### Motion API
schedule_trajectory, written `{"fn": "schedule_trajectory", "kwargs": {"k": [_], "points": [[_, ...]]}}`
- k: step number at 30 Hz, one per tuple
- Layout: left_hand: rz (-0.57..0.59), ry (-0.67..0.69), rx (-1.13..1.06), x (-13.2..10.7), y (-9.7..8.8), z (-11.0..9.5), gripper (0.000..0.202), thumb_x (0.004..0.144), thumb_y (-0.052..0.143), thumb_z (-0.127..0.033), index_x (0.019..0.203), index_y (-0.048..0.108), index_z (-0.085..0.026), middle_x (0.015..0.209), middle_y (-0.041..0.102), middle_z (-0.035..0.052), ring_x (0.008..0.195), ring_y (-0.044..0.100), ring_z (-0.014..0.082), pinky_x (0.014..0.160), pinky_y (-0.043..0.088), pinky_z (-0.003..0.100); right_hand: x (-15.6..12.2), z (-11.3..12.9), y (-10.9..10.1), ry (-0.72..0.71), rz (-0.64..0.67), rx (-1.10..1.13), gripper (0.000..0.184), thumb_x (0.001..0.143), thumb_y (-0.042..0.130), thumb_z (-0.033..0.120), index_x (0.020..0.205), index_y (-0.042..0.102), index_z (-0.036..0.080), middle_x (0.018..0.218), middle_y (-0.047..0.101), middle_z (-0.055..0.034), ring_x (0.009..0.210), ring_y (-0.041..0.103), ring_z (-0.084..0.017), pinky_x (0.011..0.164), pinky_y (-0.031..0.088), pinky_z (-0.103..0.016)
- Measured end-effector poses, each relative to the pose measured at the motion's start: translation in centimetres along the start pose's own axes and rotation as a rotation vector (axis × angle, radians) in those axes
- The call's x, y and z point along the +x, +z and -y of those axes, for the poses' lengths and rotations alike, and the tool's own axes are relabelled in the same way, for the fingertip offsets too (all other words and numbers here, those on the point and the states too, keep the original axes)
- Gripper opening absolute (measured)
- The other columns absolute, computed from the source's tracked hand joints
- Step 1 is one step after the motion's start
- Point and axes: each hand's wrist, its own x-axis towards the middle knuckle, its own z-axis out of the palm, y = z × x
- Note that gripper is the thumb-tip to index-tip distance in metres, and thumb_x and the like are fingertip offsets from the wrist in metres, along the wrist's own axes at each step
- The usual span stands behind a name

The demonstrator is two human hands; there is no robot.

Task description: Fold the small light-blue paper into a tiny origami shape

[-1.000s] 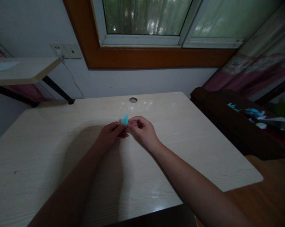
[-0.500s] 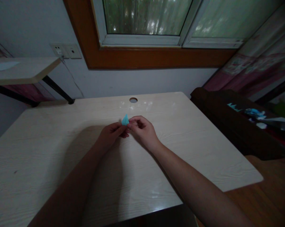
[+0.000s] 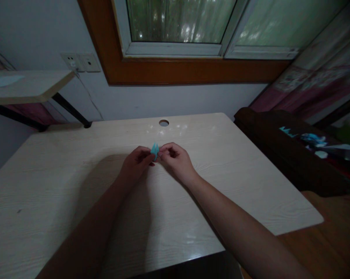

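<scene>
A small folded piece of light blue paper (image 3: 155,149) is pinched between both my hands, just above the pale wooden desk (image 3: 76,186). My left hand (image 3: 136,164) grips it from the left with thumb and fingertips. From the right, my right hand (image 3: 176,161) holds the other side, fingers curled. Only the pointed top of the paper shows; the rest is hidden by my fingers.
A round cable hole (image 3: 163,123) lies near the desk's far edge. A wall with sockets (image 3: 80,62) and a window stands behind. A second tabletop (image 3: 26,87) juts in at the left. A dark wooden piece of furniture (image 3: 285,147) with clutter stands at the right.
The visible tip of the blue paper has shrunk and narrowed as my left fingers moved up over it. Both hands stay in the same spot above the desk.
</scene>
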Motion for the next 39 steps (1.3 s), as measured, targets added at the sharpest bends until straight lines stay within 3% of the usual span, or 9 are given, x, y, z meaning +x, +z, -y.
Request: {"fn": "schedule_trajectory", "kwargs": {"k": [4, 8, 18, 24, 30, 39], "points": [[-0.086, 0.102, -0.023, 0.0, -0.2, 0.4, 0.028, 0.078, 0.075, -0.035, 0.093, 0.057, -0.019, 0.082, 0.068, 0.0003, 0.070, 0.068, 0.0139, 0.069, 0.058, 0.029, 0.0, -0.1, 0.0, 0.003, 0.001, -0.007, 0.013, 0.076, 0.072, 0.030, 0.084, 0.067, 0.022, 0.063, 0.056, 0.0045, 0.057, 0.050, -0.011, 0.056, 0.039, -0.025], [-0.064, 0.174, -0.040, -0.1, -0.1, 0.5, 0.026, 0.082, 0.072, -0.032, 0.099, 0.057, -0.020, 0.087, 0.068, 0.0010, 0.073, 0.069, 0.0137, 0.070, 0.058, 0.029, 0.0, -0.3, 0.0, 0.010, 0.018, -0.028, 0.016, 0.077, 0.073, 0.034, 0.087, 0.066, 0.022, 0.063, 0.056, 0.0041, 0.057, 0.050, -0.011, 0.058, 0.041, -0.026], [-0.001, 0.161, -0.006, -0.3, -0.3, 0.9, 0.021, 0.086, 0.068, -0.031, 0.100, 0.057, -0.019, 0.082, 0.070, 0.0017, 0.073, 0.069, 0.0143, 0.070, 0.056, 0.029, 0.0, -0.6, -0.1, -0.002, 0.055, -0.008, 0.023, 0.079, 0.073, 0.034, 0.098, 0.064, 0.023, 0.063, 0.058, 0.0046, 0.056, 0.050, -0.011, 0.057, 0.041, -0.026], [-0.015, 0.231, -0.067, -0.1, -0.3, 1.3, 0.022, 0.087, 0.069, -0.030, 0.104, 0.060, -0.020, 0.087, 0.069, 0.0014, 0.071, 0.068, 0.0131, 0.066, 0.057, 0.027, 0.2, -0.6, 0.1, -0.002, 0.040, 0.100, 0.026, 0.077, 0.074, 0.031, 0.098, 0.062, 0.023, 0.080, 0.065, 0.0014, 0.064, 0.060, -0.012, 0.061, 0.046, -0.026], [0.025, 0.239, -0.060, -0.3, -0.2, 0.7, 0.022, 0.093, 0.060, -0.029, 0.113, 0.060, -0.021, 0.089, 0.070, 0.0023, 0.076, 0.070, 0.0143, 0.072, 0.058, 0.029, 0.3, -0.4, 0.3, -0.004, 0.022, 0.188, 0.026, 0.079, 0.073, 0.032, 0.100, 0.059, 0.024, 0.074, 0.061, 0.0042, 0.061, 0.056, -0.010, 0.059, 0.047, -0.025], [0.126, 0.184, 0.002, -0.5, -0.3, 0.0, 0.017, 0.088, 0.065, -0.027, 0.103, 0.068, -0.018, 0.088, 0.069, 0.0051, 0.077, 0.067, 0.0149, 0.074, 0.056, 0.029, 0.2, 0.1, 0.1, 0.045, 0.001, 0.106, 0.018, 0.078, 0.072, 0.033, 0.087, 0.064, 0.020, 0.070, 0.061, 0.0023, 0.061, 0.055, -0.010, 0.058, 0.045, -0.024]]}}
